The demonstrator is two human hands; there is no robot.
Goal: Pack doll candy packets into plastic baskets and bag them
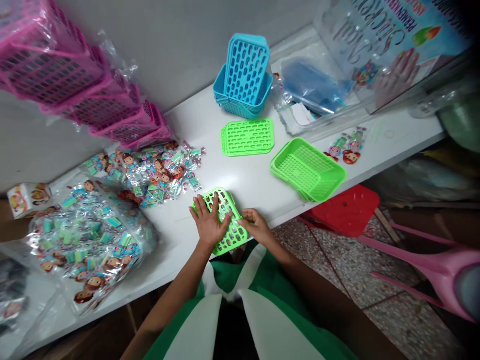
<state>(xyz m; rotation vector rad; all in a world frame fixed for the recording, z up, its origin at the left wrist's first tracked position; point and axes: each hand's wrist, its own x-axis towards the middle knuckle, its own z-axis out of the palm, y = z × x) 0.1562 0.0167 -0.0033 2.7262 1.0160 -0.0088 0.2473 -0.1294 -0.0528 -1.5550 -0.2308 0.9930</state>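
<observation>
Left hand [210, 223] spread on slotted green lid [236, 234], right hand [258, 227] at its edge, grip unclear, clear bag [149, 236] of packets [93, 232]

Front lid [234, 233]: bright lime green, oval-slot pattern. Spare lids [248, 136] same green, same slots. Green baskets [303, 169] match, with a fine grid of holes. Blue baskets [240, 106] and blue lid [247, 70] are sky blue — lid slotted too. Pink baskets [127, 125]: hot pink, mesh walls. Packets [161, 172]: clear wrap, mint green contents, brown-and-red-haired cartoon prints. Bench [174, 250] plain white, wall [168, 40] grey. Stool [347, 210] red. Floor [333, 255] speckled grey — dark joint lines. Clothing [279, 282] green with white bands.
</observation>
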